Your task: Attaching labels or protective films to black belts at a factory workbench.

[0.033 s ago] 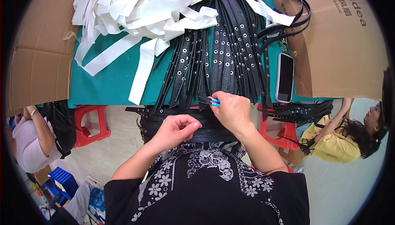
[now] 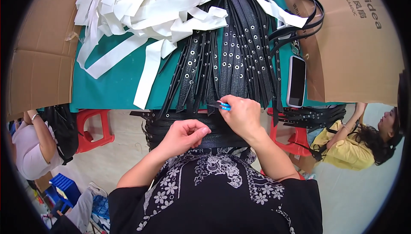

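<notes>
Blue slim tool (image 2: 225,106) is pinched by the right hand (image 2: 243,117), barely shifted, beside black eyeleted leather straps (image 2: 231,72); the left hand (image 2: 184,137) is curled, its closure unclear.

Shirt (image 2: 197,210): black, lower centre of the frame
Print (image 2: 221,169): white flowers at left and right, lacy scrollwork between
Sleeves (image 2: 128,199): short, plain black
Left hand (image 2: 182,137), right hand (image 2: 244,115): bare

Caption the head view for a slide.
Right hand holding a blue tool by black straps on a green table; left hand half-curled nearby.
</notes>
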The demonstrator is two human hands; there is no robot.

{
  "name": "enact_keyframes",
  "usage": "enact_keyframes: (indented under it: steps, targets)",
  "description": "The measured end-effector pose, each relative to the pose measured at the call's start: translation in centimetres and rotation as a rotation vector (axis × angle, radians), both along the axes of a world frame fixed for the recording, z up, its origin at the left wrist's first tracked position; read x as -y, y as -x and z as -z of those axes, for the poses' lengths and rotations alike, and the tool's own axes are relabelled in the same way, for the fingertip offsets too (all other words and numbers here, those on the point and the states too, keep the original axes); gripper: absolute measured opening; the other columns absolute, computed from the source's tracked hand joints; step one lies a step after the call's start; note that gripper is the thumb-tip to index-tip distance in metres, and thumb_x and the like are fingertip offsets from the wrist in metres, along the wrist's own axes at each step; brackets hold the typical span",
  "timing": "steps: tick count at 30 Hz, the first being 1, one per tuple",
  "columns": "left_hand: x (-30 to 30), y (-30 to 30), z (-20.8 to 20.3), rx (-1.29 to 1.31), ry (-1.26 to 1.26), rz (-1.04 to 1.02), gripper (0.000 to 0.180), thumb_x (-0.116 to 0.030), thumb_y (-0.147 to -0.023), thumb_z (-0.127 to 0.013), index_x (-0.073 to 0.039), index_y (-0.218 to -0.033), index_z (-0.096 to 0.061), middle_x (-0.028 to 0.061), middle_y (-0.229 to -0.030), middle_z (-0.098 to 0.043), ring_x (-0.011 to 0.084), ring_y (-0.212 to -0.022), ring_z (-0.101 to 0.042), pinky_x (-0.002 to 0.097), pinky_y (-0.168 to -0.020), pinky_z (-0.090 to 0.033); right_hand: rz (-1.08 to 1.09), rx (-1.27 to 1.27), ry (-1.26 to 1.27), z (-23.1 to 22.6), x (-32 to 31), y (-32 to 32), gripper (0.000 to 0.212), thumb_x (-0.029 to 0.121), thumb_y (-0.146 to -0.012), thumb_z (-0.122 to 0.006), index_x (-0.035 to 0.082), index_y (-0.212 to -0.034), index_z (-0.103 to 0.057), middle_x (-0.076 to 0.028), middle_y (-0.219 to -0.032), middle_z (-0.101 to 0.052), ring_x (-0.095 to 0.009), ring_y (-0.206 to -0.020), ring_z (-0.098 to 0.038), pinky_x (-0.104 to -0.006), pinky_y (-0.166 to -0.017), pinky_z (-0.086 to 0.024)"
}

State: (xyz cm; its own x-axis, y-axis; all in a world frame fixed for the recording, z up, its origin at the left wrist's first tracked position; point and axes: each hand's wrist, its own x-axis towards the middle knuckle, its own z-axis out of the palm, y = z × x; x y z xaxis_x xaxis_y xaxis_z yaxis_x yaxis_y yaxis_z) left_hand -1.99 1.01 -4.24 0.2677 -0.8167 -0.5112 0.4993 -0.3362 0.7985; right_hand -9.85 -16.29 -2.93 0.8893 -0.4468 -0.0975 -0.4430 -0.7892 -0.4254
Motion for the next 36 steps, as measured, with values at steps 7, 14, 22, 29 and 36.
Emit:
enact_keyframes:
  steps: [7, 14, 22, 29, 36]
  targets:
    - [2.4, 0.3, -0.7, -0.093, 0.100, -0.186, 0.018, -0.011, -0.087, -0.051, 0.000, -0.100, -0.055, 0.0019, -0.069, -0.055, 0.0057, -0.057, -0.051, 0.0185, -0.049, -0.041, 0.372, 0.140, -1.194, -2.4, 0.9, 1.5, 0.017, 0.018, -0.078, -0.064, 0.002, -0.075, -0.060, 0.005, -0.059, -0.050, -0.002, -0.050, -0.041, -0.0181, -0.043, -0.029]
    - [4.3, 0.5, -1.8, -0.256, 0.214, -0.303, 0.020, -0.004, -0.080, -0.060, -0.001, -0.100, -0.056, 0.0039, -0.076, -0.059, 0.0075, -0.061, -0.054, 0.0198, -0.052, -0.045, 0.342, 0.173, -1.212, -2.3, 0.3, 3.7, 0.019, 0.021, -0.079, -0.064, 0.003, -0.079, -0.059, 0.005, -0.061, -0.049, -0.003, -0.054, -0.042, -0.0176, -0.047, -0.031]
    - [4.1, 0.0, -2.7, -0.179, 0.171, -0.359, 0.012, -0.002, -0.078, -0.062, -0.002, -0.090, -0.059, 0.0029, -0.070, -0.059, 0.0056, -0.058, -0.053, 0.0179, -0.051, -0.043, -0.250, 0.397, -0.022, -1.8, 4.1, 3.9, 0.032, 0.034, -0.082, -0.053, 0.004, -0.091, -0.052, -0.006, -0.066, -0.051, -0.021, -0.054, -0.050, -0.0299, -0.048, -0.037]
    - [4.0, -0.7, -3.7, -0.178, 0.129, -0.318, 0.012, 0.003, -0.075, -0.061, 0.001, -0.087, -0.059, 0.0062, -0.068, -0.059, 0.0102, -0.055, -0.054, 0.0211, -0.049, -0.044, -0.426, 0.419, -0.094, -2.1, 5.3, 1.7, 0.028, 0.032, -0.078, -0.057, 0.005, -0.084, -0.054, -0.005, -0.059, -0.046, -0.022, -0.051, -0.047, -0.0319, -0.046, -0.036]
    - [3.8, -1.7, -3.9, -0.216, 0.134, -0.302, 0.010, 0.002, -0.074, -0.062, 0.002, -0.084, -0.060, 0.0064, -0.068, -0.058, 0.0106, -0.054, -0.053, 0.0219, -0.047, -0.042, -0.575, 0.419, -0.080, -3.4, 6.5, -0.6, 0.026, 0.032, -0.075, -0.059, 0.007, -0.081, -0.056, -0.005, -0.058, -0.046, -0.022, -0.050, -0.047, -0.0319, -0.045, -0.036]
